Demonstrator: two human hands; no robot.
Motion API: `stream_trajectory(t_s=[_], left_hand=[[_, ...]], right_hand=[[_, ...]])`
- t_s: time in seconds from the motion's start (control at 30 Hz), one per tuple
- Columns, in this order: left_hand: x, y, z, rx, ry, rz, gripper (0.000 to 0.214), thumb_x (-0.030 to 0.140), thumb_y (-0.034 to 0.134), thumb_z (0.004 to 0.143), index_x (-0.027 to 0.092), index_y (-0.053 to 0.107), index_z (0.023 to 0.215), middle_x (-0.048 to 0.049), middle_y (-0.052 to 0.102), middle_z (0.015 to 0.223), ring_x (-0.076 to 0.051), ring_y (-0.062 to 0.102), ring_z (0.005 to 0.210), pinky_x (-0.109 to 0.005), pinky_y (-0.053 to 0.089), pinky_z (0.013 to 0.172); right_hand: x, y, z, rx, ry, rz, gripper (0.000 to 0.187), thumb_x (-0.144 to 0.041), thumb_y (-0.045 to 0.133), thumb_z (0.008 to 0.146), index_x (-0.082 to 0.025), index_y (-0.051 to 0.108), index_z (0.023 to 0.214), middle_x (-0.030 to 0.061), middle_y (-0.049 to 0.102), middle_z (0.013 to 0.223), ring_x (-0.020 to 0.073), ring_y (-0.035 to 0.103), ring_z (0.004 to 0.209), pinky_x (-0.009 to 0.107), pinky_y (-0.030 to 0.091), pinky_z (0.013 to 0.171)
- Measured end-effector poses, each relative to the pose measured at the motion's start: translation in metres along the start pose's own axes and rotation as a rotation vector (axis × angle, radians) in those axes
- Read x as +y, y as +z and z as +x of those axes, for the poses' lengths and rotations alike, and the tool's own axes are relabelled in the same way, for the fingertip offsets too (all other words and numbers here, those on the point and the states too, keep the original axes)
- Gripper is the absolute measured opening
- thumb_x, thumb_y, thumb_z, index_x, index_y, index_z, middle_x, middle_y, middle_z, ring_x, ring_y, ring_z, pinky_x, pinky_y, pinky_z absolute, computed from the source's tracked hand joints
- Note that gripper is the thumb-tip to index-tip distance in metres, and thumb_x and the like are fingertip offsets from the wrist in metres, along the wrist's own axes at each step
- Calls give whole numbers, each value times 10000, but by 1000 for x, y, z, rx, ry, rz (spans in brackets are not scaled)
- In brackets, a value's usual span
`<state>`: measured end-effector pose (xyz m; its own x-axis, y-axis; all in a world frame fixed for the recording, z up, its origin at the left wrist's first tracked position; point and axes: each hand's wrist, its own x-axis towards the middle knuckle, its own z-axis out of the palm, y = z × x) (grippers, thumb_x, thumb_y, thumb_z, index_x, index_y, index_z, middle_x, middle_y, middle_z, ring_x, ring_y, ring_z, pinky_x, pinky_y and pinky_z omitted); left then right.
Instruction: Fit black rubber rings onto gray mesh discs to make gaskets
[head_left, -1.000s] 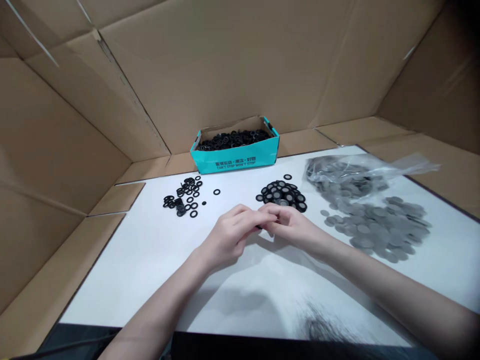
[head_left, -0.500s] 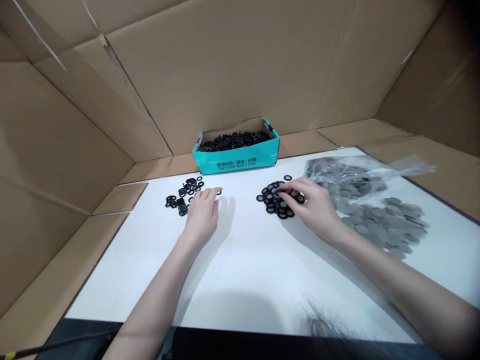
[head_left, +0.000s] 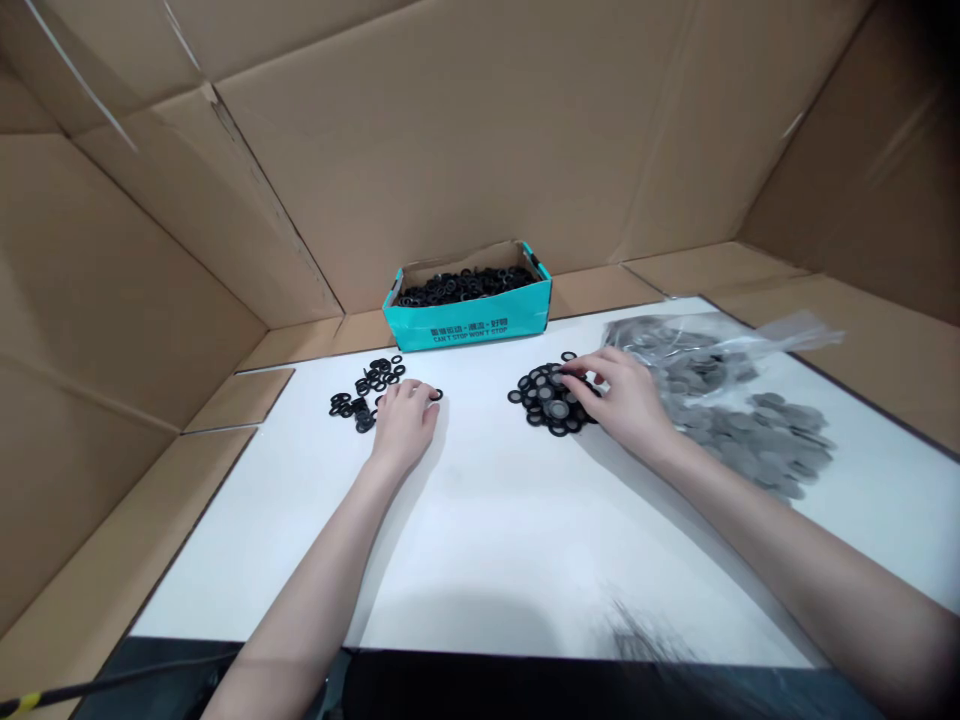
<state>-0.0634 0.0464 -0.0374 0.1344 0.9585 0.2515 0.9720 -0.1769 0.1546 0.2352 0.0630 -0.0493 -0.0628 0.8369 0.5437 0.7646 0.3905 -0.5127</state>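
Observation:
My left hand (head_left: 403, 425) rests on the white table (head_left: 487, 540) with its fingers curled over the edge of a scatter of loose black rings (head_left: 367, 385); what the fingertips grip, if anything, is hidden. My right hand (head_left: 626, 400) reaches over a pile of black rings fitted with grey discs (head_left: 547, 398), fingers bent and touching the pile's right side. To its right lies a heap of grey mesh discs (head_left: 757, 435).
A teal cardboard box (head_left: 469, 318) full of black rings stands at the table's back. A clear plastic bag (head_left: 697, 350) with more grey discs lies at the back right. Brown cardboard walls (head_left: 480, 130) enclose the table on three sides.
My hands were joined at the table's middle a second ago. They have parted: the left went to the loose rings, the right to the assembled pile.

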Motion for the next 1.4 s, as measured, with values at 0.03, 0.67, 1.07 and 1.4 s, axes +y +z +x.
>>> stream_trajectory(t_s=[0.03, 0.67, 1.07, 1.4], left_hand=[[0, -1, 0, 7, 6, -16, 185, 226, 524, 911, 198, 677, 1013, -102, 659, 1161, -317, 550, 1086, -473, 437, 969], [-2, 0, 1, 34, 59, -227, 257, 88, 520, 794, 206, 681, 956, -46, 648, 875, -214, 637, 854, -342, 492, 814], [0, -1, 1, 13, 63, -248, 274, 100, 487, 813, 196, 727, 905, -61, 677, 897, -225, 659, 866, -349, 506, 828], [1, -2, 1, 35, 24, -317, 241, 108, 525, 782, 204, 730, 864, -57, 693, 870, -223, 656, 832, -360, 514, 825]], right_hand=[[0, 1, 0, -16, 2, -3, 233, -320, 561, 859, -204, 756, 912, 91, 684, 883, 268, 633, 860, 387, 480, 750], [13, -76, -23, 117, 1, -99, 217, -343, 546, 848, -219, 639, 695, 114, 697, 935, 267, 634, 916, 378, 481, 757], [61, -74, -59, -72, 49, -516, 185, -341, 621, 812, -242, 758, 888, 133, 706, 987, 326, 565, 913, 397, 351, 656], [62, -83, -57, 34, 62, -406, 155, -356, 603, 793, -260, 691, 709, 87, 720, 845, 289, 583, 795, 381, 377, 641]])
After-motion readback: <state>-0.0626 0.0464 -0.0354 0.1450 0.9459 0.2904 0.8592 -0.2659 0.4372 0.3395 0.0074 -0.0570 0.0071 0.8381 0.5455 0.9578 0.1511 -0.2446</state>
